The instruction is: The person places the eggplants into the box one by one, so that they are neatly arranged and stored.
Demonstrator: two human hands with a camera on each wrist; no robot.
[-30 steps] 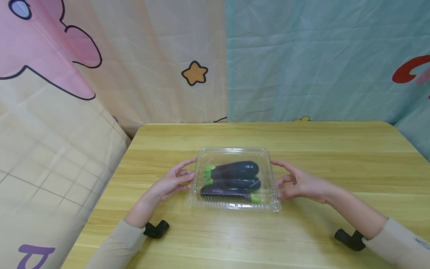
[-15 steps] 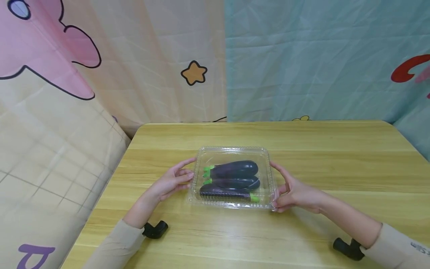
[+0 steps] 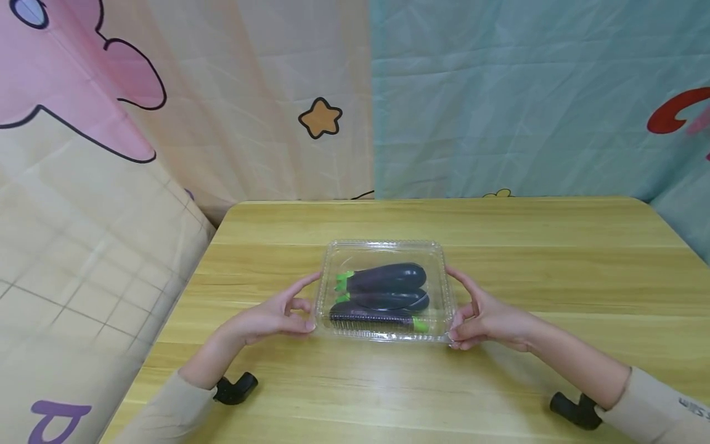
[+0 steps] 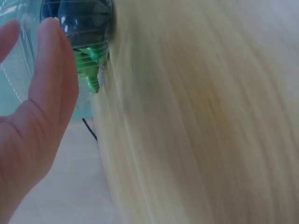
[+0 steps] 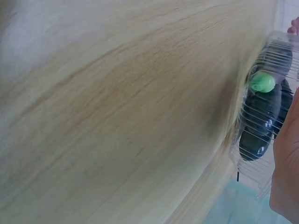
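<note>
A clear plastic clamshell box sits on the table with its lid down, and dark purple eggplants with green caps lie inside it. My left hand is at the box's left side, index finger along the edge and thumb by the front left corner. The left wrist view shows a fairly straight finger in front of the box wall. On the opposite side, my right hand pinches the front right corner, thumb on the rim. In the right wrist view the palm hides part of the box.
The box stands around the middle of a wooden table. Behind the far edge hang printed curtains, with a tiled-pattern cloth on the left. A black curved piece sits at each sleeve cuff.
My right hand closed its thumb and fingers onto the front right corner. Later my left hand shifted slightly left and nearer, its thumb coming to the front left corner. The box barely moved.
</note>
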